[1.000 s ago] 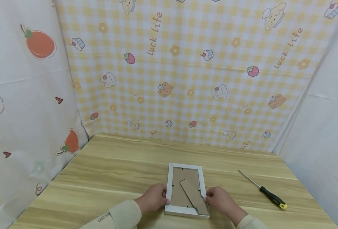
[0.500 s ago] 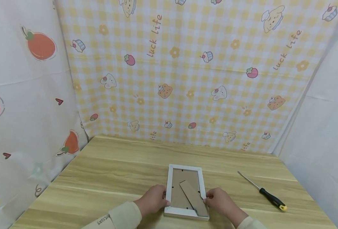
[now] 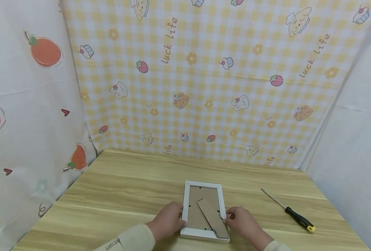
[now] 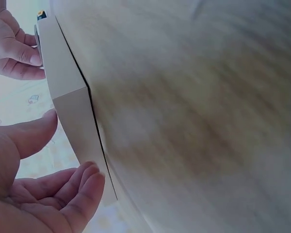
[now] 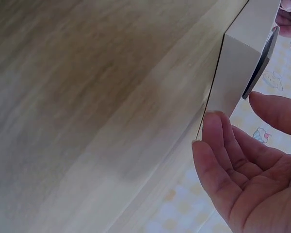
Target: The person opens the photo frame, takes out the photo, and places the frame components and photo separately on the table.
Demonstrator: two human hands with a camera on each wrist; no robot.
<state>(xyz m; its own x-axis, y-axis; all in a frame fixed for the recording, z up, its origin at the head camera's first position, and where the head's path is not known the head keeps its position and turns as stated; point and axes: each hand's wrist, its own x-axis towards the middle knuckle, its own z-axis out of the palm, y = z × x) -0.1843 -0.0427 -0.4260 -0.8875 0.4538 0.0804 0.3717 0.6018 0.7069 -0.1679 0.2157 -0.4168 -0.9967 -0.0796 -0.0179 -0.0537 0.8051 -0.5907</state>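
A white picture frame (image 3: 203, 183) lies back side up on the table, showing a brown backing board (image 3: 196, 218) with small black tabs. An easel stand (image 3: 211, 214) slants across the backing toward the near right corner. My left hand (image 3: 168, 220) holds the frame's left side, thumb at the top edge and fingertips against the outer side (image 4: 77, 131). On the opposite side my right hand (image 3: 243, 223) grips the right edge; in the right wrist view its thumb meets the stand (image 5: 260, 68) and its fingertips touch the frame's side (image 5: 233, 73).
To the right of the frame lies a screwdriver (image 3: 299, 218) with a black and yellow handle, its tip pointing away. The wooden table (image 3: 125, 181) ends at a yellow checked cloth (image 3: 201, 115) behind, with white cloths (image 3: 31, 132) at the sides.
The head view has shifted slightly, so the scene sits a little lower. Both hands keep their places on the frame, which stays where it was.
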